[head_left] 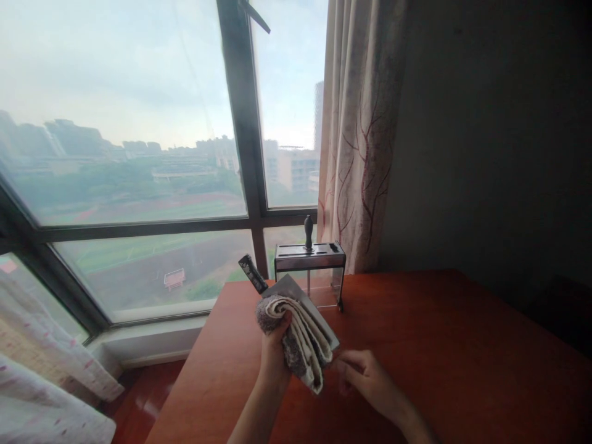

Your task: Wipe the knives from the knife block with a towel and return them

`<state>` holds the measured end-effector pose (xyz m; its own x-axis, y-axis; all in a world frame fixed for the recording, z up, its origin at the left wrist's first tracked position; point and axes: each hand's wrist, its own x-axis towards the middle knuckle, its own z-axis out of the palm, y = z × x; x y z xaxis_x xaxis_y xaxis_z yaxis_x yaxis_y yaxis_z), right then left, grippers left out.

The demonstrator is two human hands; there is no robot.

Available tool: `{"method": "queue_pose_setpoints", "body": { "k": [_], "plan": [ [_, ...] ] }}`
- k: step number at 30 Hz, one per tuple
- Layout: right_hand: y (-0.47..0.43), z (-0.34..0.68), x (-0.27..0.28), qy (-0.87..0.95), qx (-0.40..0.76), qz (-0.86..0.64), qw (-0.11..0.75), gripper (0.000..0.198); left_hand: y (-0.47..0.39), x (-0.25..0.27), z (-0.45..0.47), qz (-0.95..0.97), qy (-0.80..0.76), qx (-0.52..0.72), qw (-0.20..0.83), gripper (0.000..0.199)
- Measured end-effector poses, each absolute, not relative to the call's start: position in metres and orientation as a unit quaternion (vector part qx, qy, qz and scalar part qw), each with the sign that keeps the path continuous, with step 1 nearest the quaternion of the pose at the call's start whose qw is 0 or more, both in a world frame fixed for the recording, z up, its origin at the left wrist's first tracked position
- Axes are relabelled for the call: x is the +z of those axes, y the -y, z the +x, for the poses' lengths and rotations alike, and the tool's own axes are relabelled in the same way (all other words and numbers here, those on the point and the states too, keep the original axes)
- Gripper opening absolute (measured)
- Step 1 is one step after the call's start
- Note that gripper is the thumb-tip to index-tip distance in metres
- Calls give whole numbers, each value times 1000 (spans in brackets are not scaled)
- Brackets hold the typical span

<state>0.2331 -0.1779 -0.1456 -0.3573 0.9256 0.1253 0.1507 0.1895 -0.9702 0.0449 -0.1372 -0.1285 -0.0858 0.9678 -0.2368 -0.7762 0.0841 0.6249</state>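
Observation:
My left hand [274,350] is closed around a folded grey and cream towel [303,339], its thumb pressing on the rolled end. Against the towel's far side lies the broad blade of a cleaver [300,290], whose black handle points up and left. I cannot tell whether the fingers also grip the blade. Just right of the blade's lower corner, my right hand [365,376] has its thumb and fingers drawn together; a faint pinkish thing below them is too blurred to name. Behind the cleaver stands a metal-topped knife rack [282,256] holding one knife with a dark upright handle [308,233].
Both hands are above a reddish-brown wooden table [430,339]. Beyond its far edge are large windows [139,172] and a patterned curtain [358,142]. Another light curtain [50,394] hangs at the lower left, and a dark wall [476,148] rises on the right.

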Motion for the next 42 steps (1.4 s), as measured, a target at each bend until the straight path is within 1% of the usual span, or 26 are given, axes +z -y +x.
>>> {"method": "queue_pose_setpoints", "body": {
  "k": [3,6,9,12,16,18,20,22,24,27,34,38,42],
  "plan": [
    [173,256,-128,633,425,-462,453,40,134,-131,36,164,-347,666,639,34],
    [165,260,-92,604,399,-462,512,37,134,-133,35,204,-390,654,615,35],
    [154,240,-44,644,355,-430,524,38,137,-131,40,303,-431,637,563,35],
    [139,209,-5,705,261,-411,516,45,141,-125,46,400,-437,621,513,30],
    [116,173,15,766,91,-437,463,59,146,-124,51,452,-420,607,501,26],
    [106,162,15,777,37,-462,426,60,147,-127,53,469,-411,602,499,26],
    [101,156,16,784,4,-485,387,55,148,-132,55,480,-415,595,493,25],
    [100,156,18,794,-8,-492,356,47,148,-136,58,489,-422,589,486,25],
    [101,160,22,803,-5,-487,343,37,149,-138,61,499,-420,585,482,27],
    [103,170,30,793,7,-488,365,30,149,-139,64,519,-416,574,477,28],
    [94,194,56,749,-1,-469,468,28,153,-138,70,584,-399,539,457,20],
    [90,203,66,738,-16,-460,494,27,155,-138,72,591,-379,536,469,20],
    [86,209,70,730,-18,-454,512,27,153,-143,70,595,-385,539,455,16]
  ]
}}
